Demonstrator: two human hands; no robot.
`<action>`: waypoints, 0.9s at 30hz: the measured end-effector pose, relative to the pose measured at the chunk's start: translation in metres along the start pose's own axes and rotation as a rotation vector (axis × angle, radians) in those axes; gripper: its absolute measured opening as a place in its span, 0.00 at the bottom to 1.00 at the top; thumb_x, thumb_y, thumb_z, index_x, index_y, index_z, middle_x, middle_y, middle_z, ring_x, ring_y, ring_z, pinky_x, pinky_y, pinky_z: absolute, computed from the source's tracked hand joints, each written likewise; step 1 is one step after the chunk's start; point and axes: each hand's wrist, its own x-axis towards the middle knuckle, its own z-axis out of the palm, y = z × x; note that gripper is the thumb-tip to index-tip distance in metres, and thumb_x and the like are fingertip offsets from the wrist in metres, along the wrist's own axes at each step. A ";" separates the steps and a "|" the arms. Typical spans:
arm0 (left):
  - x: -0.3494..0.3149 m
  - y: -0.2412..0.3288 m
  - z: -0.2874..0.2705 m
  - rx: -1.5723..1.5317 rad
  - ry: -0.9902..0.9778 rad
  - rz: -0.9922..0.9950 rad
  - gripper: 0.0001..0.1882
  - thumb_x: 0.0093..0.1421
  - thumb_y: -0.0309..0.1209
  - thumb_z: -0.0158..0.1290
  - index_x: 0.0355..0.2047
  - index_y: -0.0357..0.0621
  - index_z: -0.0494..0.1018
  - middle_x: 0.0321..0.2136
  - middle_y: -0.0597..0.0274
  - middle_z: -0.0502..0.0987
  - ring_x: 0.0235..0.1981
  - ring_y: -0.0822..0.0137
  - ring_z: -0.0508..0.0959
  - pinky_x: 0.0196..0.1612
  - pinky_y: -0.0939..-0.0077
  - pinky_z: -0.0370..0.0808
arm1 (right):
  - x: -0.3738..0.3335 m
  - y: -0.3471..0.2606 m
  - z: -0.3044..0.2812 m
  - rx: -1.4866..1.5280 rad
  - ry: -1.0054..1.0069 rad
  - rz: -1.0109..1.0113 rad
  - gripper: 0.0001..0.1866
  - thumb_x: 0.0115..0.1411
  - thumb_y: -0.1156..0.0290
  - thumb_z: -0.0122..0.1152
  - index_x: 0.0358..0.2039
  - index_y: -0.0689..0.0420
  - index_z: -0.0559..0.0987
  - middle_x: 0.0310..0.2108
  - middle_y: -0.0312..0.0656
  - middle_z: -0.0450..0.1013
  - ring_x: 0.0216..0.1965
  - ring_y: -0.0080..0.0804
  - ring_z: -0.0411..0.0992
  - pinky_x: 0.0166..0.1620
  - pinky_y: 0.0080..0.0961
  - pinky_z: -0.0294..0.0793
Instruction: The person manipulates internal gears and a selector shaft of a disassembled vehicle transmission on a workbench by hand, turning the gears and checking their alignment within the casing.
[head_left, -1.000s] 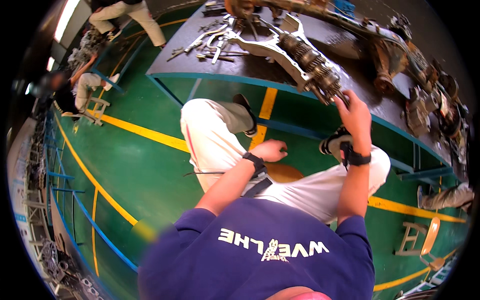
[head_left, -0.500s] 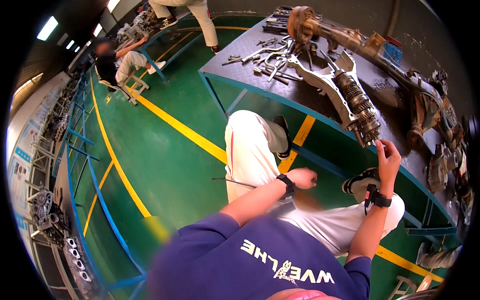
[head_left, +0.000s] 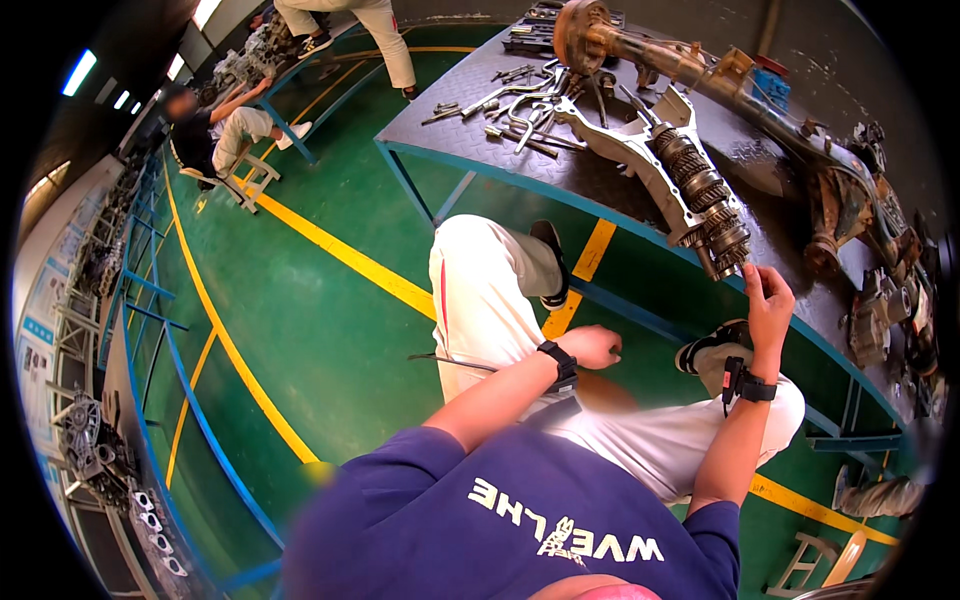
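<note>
My right hand (head_left: 772, 308) reaches up to the table's near edge, its thumb and forefinger pinched at the near end of a gear shaft (head_left: 702, 190). Any small part between those fingertips is too small to make out. The shaft carries a row of dark toothed gears and lies in an open, pale metal gearbox housing (head_left: 625, 145), its near end reaching past the table edge. Above my lap, my left hand (head_left: 592, 346) is curled closed, away from the gearbox; the inside of its grip is hidden.
The dark metal workbench (head_left: 440, 130) has a blue frame. Several wrenches and sockets (head_left: 525, 105) lie left of the housing. Behind stretches a rusty axle (head_left: 690, 65), with another metal casing (head_left: 872, 320) at right. One person (head_left: 215, 130) sits at a far-left bench; another stands (head_left: 375, 40) there.
The whole view has shifted slightly, so the bench and gearbox appear a little further left and higher. My right fingers stay at the shaft's end; my left hand stays curled above my lap.
</note>
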 end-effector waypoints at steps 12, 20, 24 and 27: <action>0.007 -0.007 0.003 -0.027 0.028 0.017 0.19 0.63 0.41 0.57 0.48 0.44 0.81 0.44 0.47 0.84 0.48 0.45 0.81 0.53 0.55 0.78 | -0.010 -0.003 -0.024 0.319 -0.303 0.503 0.25 0.74 0.50 0.55 0.41 0.64 0.83 0.20 0.35 0.74 0.14 0.13 0.61 0.19 0.15 0.55; 0.003 0.004 0.003 -0.022 0.013 0.014 0.18 0.64 0.42 0.57 0.49 0.45 0.81 0.45 0.47 0.83 0.49 0.45 0.81 0.53 0.54 0.78 | -0.016 0.016 -0.010 0.414 -0.193 0.321 0.18 0.70 0.60 0.65 0.42 0.66 0.83 0.23 0.34 0.77 0.16 0.12 0.62 0.21 0.13 0.58; 0.000 0.005 0.002 -0.020 0.006 0.015 0.18 0.64 0.42 0.57 0.50 0.46 0.80 0.45 0.47 0.83 0.49 0.45 0.81 0.53 0.54 0.78 | -0.018 0.011 -0.006 0.333 -0.098 0.211 0.13 0.63 0.69 0.71 0.43 0.65 0.82 0.29 0.34 0.80 0.23 0.13 0.68 0.25 0.13 0.64; -0.001 0.013 -0.009 0.010 -0.040 -0.017 0.20 0.67 0.41 0.55 0.54 0.45 0.78 0.48 0.44 0.82 0.51 0.44 0.80 0.55 0.55 0.76 | -0.016 0.008 -0.004 0.321 -0.073 0.181 0.14 0.60 0.73 0.72 0.44 0.64 0.81 0.34 0.35 0.80 0.28 0.13 0.70 0.28 0.13 0.67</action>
